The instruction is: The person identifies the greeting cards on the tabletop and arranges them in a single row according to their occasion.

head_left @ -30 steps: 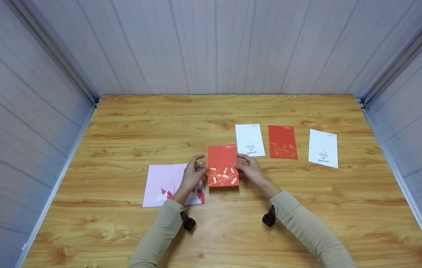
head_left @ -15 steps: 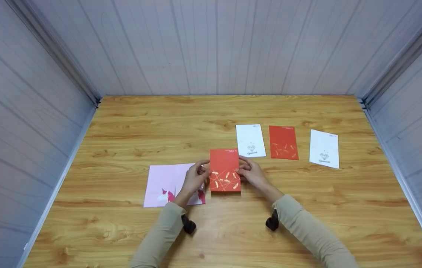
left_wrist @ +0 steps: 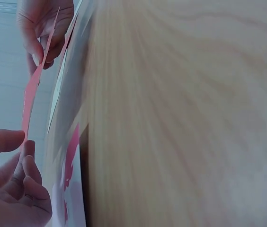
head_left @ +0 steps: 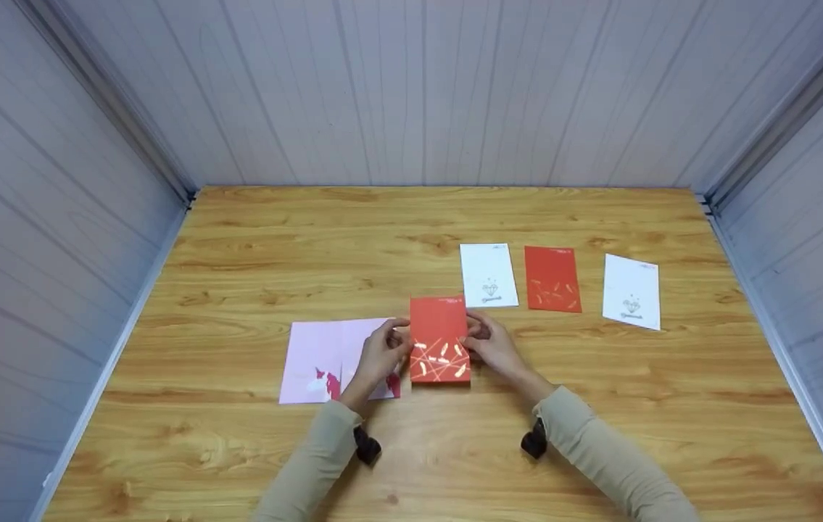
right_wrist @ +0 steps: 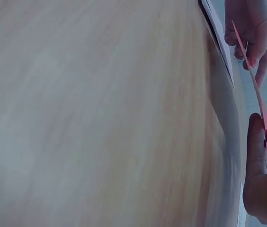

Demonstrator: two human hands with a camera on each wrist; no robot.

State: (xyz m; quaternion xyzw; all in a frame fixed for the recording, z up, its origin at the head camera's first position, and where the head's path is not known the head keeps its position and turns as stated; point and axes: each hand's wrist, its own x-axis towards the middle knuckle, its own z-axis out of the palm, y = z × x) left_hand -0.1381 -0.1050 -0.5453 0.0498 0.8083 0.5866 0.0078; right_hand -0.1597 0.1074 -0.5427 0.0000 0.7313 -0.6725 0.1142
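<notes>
A red card (head_left: pixel 439 322) with gold feathers and lines printed on its lower part is held above the table, middle front. My left hand (head_left: pixel 378 357) pinches its left edge between thumb and fingers. At the opposite edge, my right hand (head_left: pixel 497 348) pinches it the same way. Seen edge-on in the left wrist view, the red card (left_wrist: pixel 31 97) is slightly bent and lifted off the wood. Pink paper with unicorn prints (head_left: pixel 313 355) lies under my left forearm and hand, partly hidden; whether it is one piece or two, I cannot tell.
Right of centre, flat on the wooden table (head_left: pixel 273 246), lie a white card with a diamond print (head_left: pixel 487 268), another red card (head_left: pixel 552 272) and a second white card (head_left: pixel 631 286). Pale panel walls (head_left: pixel 411 94) enclose the table at the back and both sides.
Both hands have drawn the red card a little toward the table's front, slightly to the right at first. The grip on its edges stays the same; the other cards have not moved.
</notes>
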